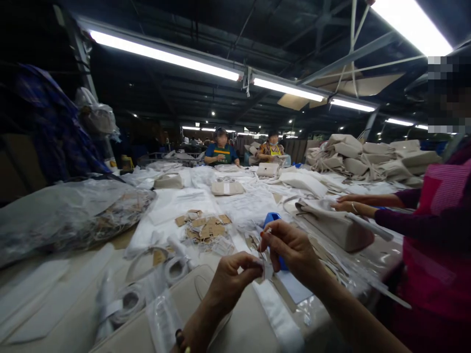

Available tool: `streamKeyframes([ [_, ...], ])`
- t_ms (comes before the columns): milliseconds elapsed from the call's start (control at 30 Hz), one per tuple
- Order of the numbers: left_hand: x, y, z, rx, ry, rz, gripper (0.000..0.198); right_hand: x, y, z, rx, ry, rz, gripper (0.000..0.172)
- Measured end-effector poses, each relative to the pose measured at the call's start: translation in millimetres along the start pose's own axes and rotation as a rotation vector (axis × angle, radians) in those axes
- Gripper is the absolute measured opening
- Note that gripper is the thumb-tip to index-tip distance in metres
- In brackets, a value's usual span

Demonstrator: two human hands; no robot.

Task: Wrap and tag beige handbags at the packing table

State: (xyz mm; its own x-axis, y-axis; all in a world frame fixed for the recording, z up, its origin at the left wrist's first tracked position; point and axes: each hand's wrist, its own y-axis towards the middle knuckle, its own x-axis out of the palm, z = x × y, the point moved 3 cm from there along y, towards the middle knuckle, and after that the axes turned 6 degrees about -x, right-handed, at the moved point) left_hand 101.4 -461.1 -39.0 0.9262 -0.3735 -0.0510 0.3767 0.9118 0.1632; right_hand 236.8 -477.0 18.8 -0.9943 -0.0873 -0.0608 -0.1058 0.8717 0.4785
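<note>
My left hand [235, 274] is closed in a pinch on a small whitish, partly see-through piece [268, 269] over the table. Just above and to the right, my right hand [290, 247] has its fingertips pressed together at a tiny whitish bit with a reddish-orange spot. What the right fingers grip is too small to name. Under my left forearm lies a beige bag [198, 289] with clear plastic on it. Behind my right hand stands a blue object [271, 218], partly hidden. A pile of brown cardboard tags [208, 228] with strings lies beyond my hands.
Rolls of whitish strap [128, 301] and a large plastic sack [73, 215] are on the left. At right, a co-worker in a pink apron [437, 235] touches a beige handbag [336, 225]. Beige bags [368, 157] are heaped behind. Two people sit across the table.
</note>
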Motion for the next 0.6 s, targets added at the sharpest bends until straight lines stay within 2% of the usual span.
streamKeyframes([
  [67,-2.8,-3,0,0.080,0.123,0.036,0.010,1,0,-1,0.002,0.000,0.027,0.030],
  [167,-8.8,-13,3,0.452,0.627,0.262,0.019,2,0,-2,-0.046,0.005,0.095,0.026],
  [233,-6.2,-20,0,0.692,0.956,0.393,0.025,3,0,-3,-0.082,0.018,0.133,0.023],
  [300,-0.9,-26,-8,0.785,1.126,0.411,0.026,6,0,-3,-0.096,0.030,0.156,0.022],
  [367,3.5,-29,-18,0.735,1.146,0.300,0.023,9,0,-2,-0.099,0.019,0.146,0.022],
  [433,2.0,-32,-24,0.559,1.049,0.160,0.020,13,0,-1,-0.100,-0.042,0.096,0.021],
  [467,-2.0,-33,-23,0.457,0.961,0.127,0.026,14,0,1,-0.101,-0.090,0.064,0.019],
  [533,-14.8,-35,-15,0.273,0.719,0.148,0.039,17,0,3,-0.107,-0.197,0.010,0.017],
  [600,-27.8,-33,1,0.147,0.443,0.208,0.036,21,0,6,-0.135,-0.282,-0.026,0.017],
])
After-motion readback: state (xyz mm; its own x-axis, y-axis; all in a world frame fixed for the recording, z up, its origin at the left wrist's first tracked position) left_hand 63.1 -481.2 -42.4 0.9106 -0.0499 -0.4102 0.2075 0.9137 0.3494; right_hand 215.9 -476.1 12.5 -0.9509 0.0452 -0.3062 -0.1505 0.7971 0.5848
